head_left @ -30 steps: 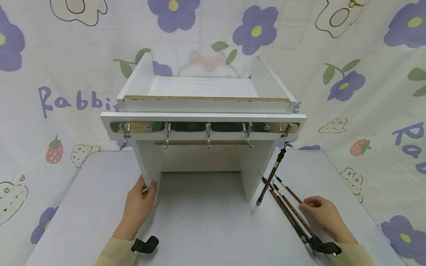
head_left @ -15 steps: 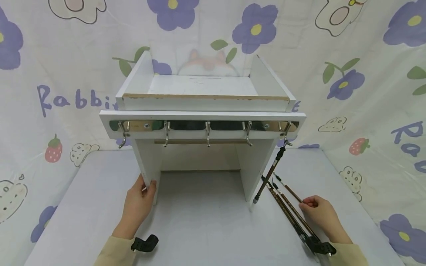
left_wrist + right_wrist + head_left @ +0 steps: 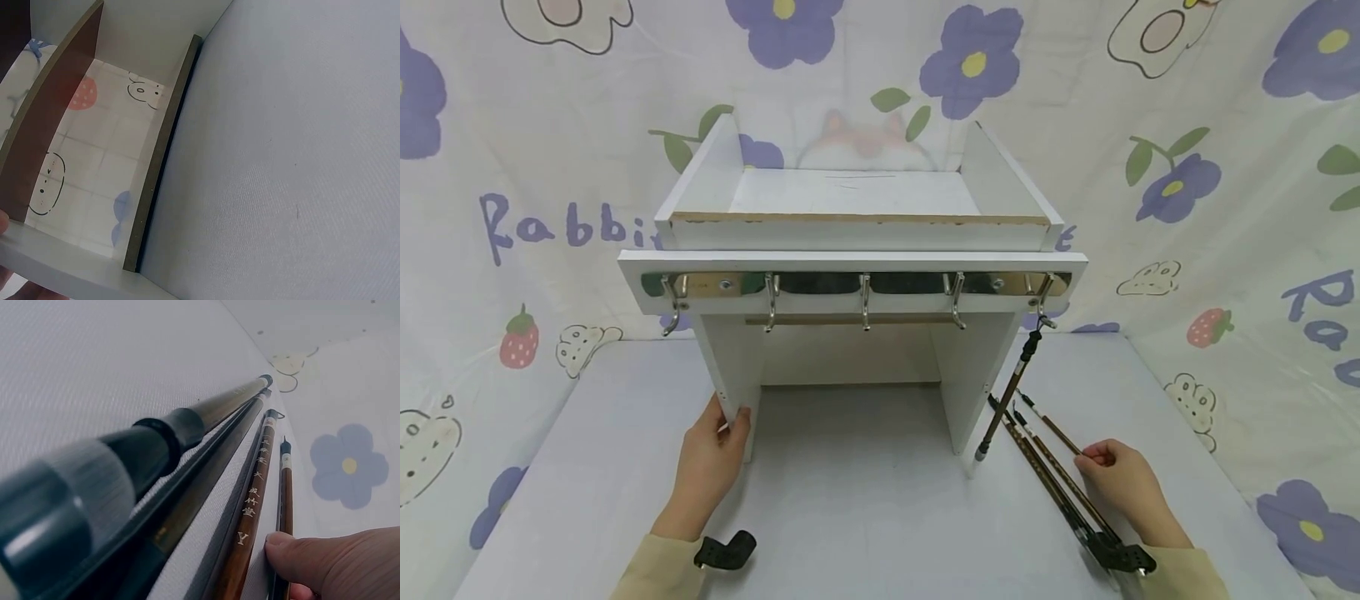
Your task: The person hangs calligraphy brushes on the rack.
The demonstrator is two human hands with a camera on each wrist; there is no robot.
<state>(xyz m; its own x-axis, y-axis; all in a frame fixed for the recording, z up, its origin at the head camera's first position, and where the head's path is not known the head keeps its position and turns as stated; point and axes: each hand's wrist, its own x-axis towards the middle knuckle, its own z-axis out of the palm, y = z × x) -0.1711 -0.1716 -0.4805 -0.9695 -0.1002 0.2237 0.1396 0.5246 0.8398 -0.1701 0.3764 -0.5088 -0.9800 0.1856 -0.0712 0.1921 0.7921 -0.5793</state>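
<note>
My left hand (image 3: 709, 458) grips the lower front edge of the left side panel of a white shelf unit (image 3: 857, 261), thumb on the inner face. In the left wrist view the panel (image 3: 69, 255) runs along the bottom, fingertips at its edge. To the right, my right hand (image 3: 1127, 487) pinches the thin brown shaft of a calligraphy brush (image 3: 1060, 433), the outermost of a bunch on the table. Its dark pointed tip faces away in the right wrist view. Beside it lie several other calligraphy brushes (image 3: 250, 500), one with pale lettering. Another brush (image 3: 1011, 400) hangs from the rightmost hook.
A shiny rail with several metal hooks (image 3: 865, 304) spans the unit's front. Above it is an open-topped tray section (image 3: 857, 192). The table has a pale cover (image 3: 850, 517), and a flower-printed cloth (image 3: 1172, 108) rises behind and at the sides.
My right wrist has shifted slightly left, its fingers still on the same brush. The hanging brush sways a little. My left hand keeps its hold on the panel.
</note>
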